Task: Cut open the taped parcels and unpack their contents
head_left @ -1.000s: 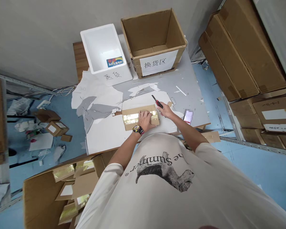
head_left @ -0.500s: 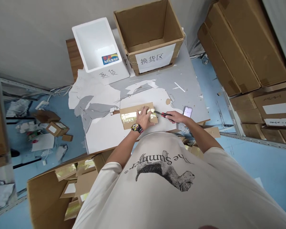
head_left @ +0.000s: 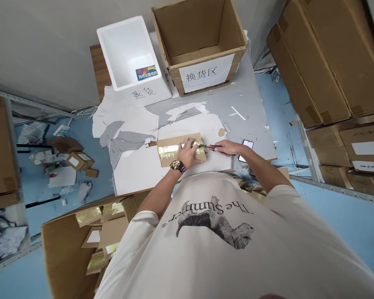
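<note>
A small flat cardboard box (head_left: 166, 143), with shiny clear tape along its top, lies on the white-covered table. My left hand (head_left: 187, 154) rests on its right part, fingers spread, a colourful watch on the wrist. At the box's right end, my right hand (head_left: 227, 147) grips a red-and-black utility knife (head_left: 212, 147). The knife's dark tip reaches the taped edge close to my left fingertips; whether it has gone into the tape, I cannot tell. A phone (head_left: 246, 150) with a lit screen lies beside my right forearm.
A white foam box (head_left: 124, 54) and a large open carton (head_left: 174, 72) stand at the table's back. Torn paper (head_left: 124, 143) covers the left side. Another open carton (head_left: 57, 253) holding small boxes is at lower left. Stacked cartons (head_left: 318, 66) line the right.
My right hand and the knife have shifted slightly, the knife now lying flatter towards the box's edge. My left hand stays on the box. The whole view has turned a little.
</note>
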Demonstrator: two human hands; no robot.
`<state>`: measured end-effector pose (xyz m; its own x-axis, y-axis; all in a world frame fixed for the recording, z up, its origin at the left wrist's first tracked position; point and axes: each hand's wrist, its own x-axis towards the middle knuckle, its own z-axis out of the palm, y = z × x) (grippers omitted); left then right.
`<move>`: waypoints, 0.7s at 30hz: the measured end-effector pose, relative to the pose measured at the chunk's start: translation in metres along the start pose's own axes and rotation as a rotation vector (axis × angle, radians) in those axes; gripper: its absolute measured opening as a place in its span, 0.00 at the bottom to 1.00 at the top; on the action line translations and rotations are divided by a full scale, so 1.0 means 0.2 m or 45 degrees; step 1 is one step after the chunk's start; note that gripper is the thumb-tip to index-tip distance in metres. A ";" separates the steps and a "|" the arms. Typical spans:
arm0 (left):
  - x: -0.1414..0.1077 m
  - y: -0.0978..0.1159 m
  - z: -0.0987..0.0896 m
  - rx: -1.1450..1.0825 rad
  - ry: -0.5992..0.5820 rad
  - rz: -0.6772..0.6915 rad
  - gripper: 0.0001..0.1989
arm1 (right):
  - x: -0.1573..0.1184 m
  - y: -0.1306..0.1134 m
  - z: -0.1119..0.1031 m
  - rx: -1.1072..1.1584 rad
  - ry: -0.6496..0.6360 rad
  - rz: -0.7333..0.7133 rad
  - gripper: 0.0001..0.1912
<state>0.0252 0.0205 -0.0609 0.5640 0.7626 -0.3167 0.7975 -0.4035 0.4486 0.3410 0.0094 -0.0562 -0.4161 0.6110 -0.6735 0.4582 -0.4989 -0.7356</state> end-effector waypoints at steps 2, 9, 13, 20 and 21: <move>0.00 0.00 0.00 -0.007 0.000 -0.001 0.39 | -0.02 -0.01 -0.02 0.029 -0.084 0.040 0.28; 0.01 -0.01 -0.01 -0.030 0.004 -0.013 0.37 | -0.11 -0.02 0.02 -0.023 -0.269 0.024 0.29; -0.01 -0.04 0.00 -0.050 0.029 -0.009 0.42 | -0.21 0.07 0.02 0.048 -0.088 0.024 0.29; -0.14 -0.10 0.03 -0.187 0.173 0.090 0.41 | -0.16 0.08 0.24 0.468 0.779 0.132 0.21; -0.17 -0.10 0.04 -0.238 0.216 0.085 0.38 | -0.11 0.03 0.30 0.495 0.861 0.108 0.25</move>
<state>-0.0081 -0.0018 -0.0653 0.5574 0.8177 -0.1436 0.6975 -0.3673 0.6153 0.3055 -0.0444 -0.0510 0.2339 0.7408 -0.6297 0.1073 -0.6634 -0.7405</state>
